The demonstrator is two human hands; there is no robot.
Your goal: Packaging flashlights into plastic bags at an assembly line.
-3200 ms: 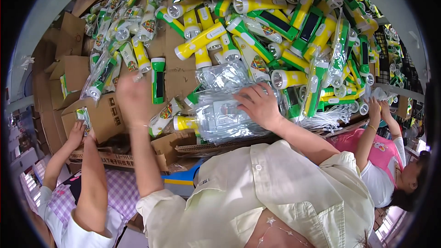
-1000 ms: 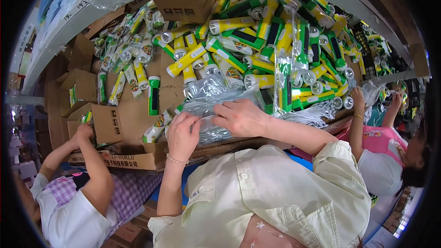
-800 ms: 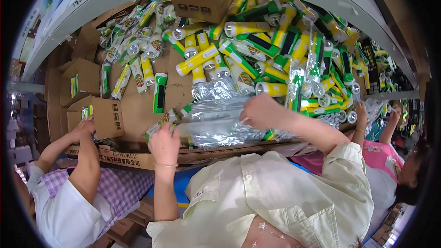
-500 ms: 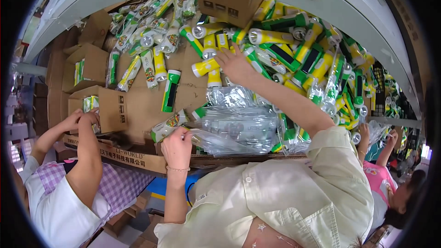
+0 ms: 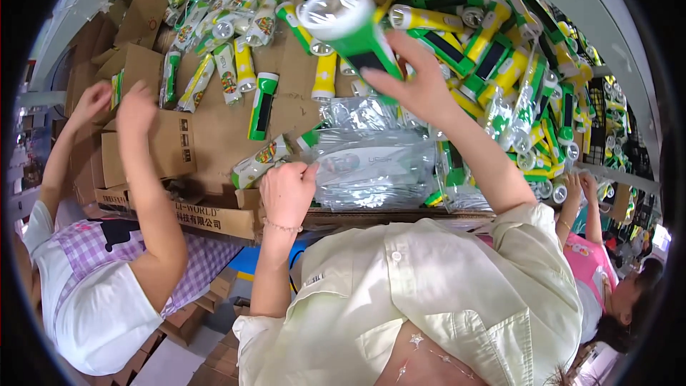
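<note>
My right hand [image 5: 421,82] grips a green flashlight [image 5: 368,46] with a white head, raised over the pile, its lens end tipped to the far left and a dark panel on its side. My left hand [image 5: 287,193] is closed at the near edge, its fingertips pinching the left edge of a clear plastic bag [image 5: 379,164] on a stack of such bags. Beside that hand lies a bagged flashlight [image 5: 261,161]. Farther off, a green flashlight [image 5: 263,106] lies alone on the cardboard.
Loose yellow and green flashlights [image 5: 493,64] are heaped on the right; several bagged ones [image 5: 221,28] lie at the far left. A person's hands [image 5: 136,111] work at open cardboard boxes [image 5: 150,144] on the left. Another person's hands [image 5: 580,187] are at the right edge.
My right hand has taken a green flashlight from the pile and lifted it toward me. My left hand has closed in against the bag stack. The co-worker's hands on the left moved farther away.
</note>
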